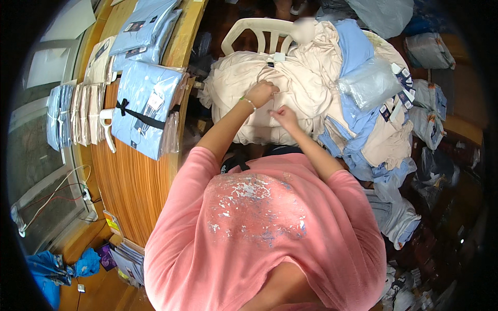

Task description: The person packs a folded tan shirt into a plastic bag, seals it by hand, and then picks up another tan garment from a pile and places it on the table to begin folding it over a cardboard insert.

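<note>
We see matt cream cloth shirt, glossy clear plastic bag, polished wood table, smooth white plastic chair.

The person wears a salmon-pink top with short sleeves that end above the elbows, leaving both forearms bare. Across the chest runs a worn print in flaking silver-white with pale blue flecks, its edges broken and patchy. A dark strap shows at the top's twelve o'clock edge. On the left wrist sits a thin bracelet, pale with a green touch. The left hand and right hand carry no gloves.
</note>
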`<action>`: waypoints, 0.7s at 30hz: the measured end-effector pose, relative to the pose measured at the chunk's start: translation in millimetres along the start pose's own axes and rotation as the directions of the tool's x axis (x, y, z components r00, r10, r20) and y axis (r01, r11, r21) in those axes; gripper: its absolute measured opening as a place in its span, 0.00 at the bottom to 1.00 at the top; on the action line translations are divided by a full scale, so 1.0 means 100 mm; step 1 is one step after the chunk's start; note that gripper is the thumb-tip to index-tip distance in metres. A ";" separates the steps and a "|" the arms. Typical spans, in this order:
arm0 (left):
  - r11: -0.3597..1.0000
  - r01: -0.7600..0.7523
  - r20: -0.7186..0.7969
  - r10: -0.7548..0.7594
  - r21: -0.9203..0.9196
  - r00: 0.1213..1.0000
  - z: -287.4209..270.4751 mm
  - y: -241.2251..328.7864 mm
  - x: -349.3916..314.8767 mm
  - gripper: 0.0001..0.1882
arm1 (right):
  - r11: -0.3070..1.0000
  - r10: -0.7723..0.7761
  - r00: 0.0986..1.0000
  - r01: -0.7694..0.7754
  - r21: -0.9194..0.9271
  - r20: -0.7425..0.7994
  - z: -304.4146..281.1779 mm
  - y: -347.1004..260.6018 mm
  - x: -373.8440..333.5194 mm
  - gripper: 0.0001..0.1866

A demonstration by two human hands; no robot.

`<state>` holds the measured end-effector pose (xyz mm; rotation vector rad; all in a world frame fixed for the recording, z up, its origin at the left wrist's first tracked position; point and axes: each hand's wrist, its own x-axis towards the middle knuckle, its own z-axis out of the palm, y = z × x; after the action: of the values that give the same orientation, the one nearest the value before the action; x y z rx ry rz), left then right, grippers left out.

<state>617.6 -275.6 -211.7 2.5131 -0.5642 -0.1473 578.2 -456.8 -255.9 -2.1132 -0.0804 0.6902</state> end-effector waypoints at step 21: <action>0.919 0.019 0.173 0.054 -0.393 0.983 -1.01 0.28 0.29 0.18 | 0.729 -0.129 0.971 0.232 0.644 -0.204 -0.29 -0.49 -0.27 0.11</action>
<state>656.3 -258.8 -111.2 2.1126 -0.5655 -0.4424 579.3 -456.7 -192.6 -1.4238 0.0396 0.3606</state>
